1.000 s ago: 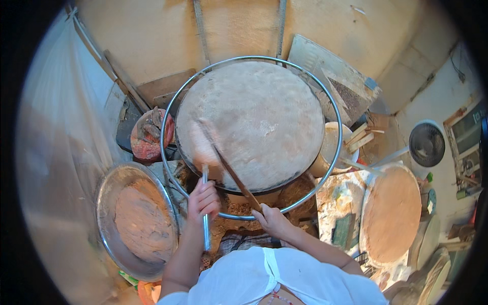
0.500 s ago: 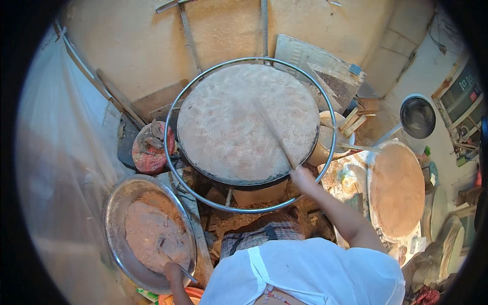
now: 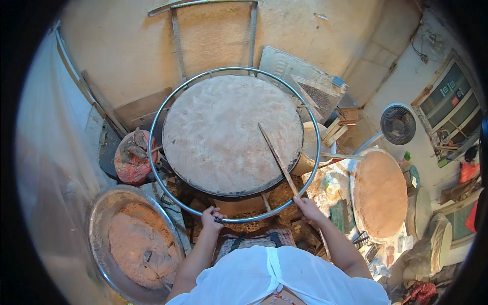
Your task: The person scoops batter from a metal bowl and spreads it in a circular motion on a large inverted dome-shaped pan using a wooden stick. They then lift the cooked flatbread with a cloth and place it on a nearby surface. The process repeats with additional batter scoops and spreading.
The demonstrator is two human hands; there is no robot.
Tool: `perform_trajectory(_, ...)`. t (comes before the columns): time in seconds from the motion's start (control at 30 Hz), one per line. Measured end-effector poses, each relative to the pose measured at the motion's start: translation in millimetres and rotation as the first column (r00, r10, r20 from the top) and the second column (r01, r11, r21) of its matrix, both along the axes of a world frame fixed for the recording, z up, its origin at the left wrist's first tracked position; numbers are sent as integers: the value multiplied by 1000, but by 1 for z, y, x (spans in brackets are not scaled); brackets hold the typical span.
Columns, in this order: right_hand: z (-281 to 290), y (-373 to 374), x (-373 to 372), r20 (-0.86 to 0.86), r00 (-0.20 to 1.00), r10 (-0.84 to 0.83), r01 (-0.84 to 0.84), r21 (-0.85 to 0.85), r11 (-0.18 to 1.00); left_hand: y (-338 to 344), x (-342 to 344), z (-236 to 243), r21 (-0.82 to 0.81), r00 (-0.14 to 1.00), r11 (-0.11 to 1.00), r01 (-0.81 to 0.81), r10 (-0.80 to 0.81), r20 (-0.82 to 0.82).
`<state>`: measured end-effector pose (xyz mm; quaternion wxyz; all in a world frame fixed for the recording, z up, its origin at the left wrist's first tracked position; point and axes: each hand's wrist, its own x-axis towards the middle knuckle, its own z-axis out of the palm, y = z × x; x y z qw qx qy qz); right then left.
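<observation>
A big round griddle point(image 3: 231, 134) covered by a thin pale flatbread sits in front of me, ringed by a metal hoop point(image 3: 168, 96). My left hand point(image 3: 212, 219) grips the hoop at its near edge. My right hand point(image 3: 306, 207) holds the lower end of a long wooden stick point(image 3: 277, 158), whose tip rests on the flatbread right of centre.
A wide metal bowl point(image 3: 104, 213) of brownish batter with a scraper in it sits at my lower left. A round stack of cooked flatbreads point(image 3: 380, 194) lies to the right, a fan point(image 3: 398, 123) beyond it. A reddish pot point(image 3: 133, 161) stands left of the griddle.
My left hand has come up from the batter bowl and now grips the hoop. My right hand with the stick has drawn back toward the near right edge of the griddle.
</observation>
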<state>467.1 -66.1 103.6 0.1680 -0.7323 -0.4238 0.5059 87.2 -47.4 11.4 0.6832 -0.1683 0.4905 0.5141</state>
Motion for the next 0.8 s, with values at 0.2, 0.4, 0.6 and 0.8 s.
perform_trajectory(0.2, 33, 85, 23, 122, 992, 23, -6, -140, 990, -6, 49, 3, -101, 997, 992, -72, 70, -21)
perform_trajectory(0.4, 11, 76, 33, 761, 526, 380, -522, -64, 850, 0, 24, 1, -136, 985, 986, -101, 80, -150)
perform_trajectory(0.6, 13, 152, 48, 657, 680, 326, -377, -69, 924, 38, -71, 11, -113, 947, 992, -48, 9, -320)
perform_trajectory(0.8, 13, 244, 32, 563, 796, 223, -436, 278, 856, 75, -122, 17, 0, 536, 998, -62, 33, -843)
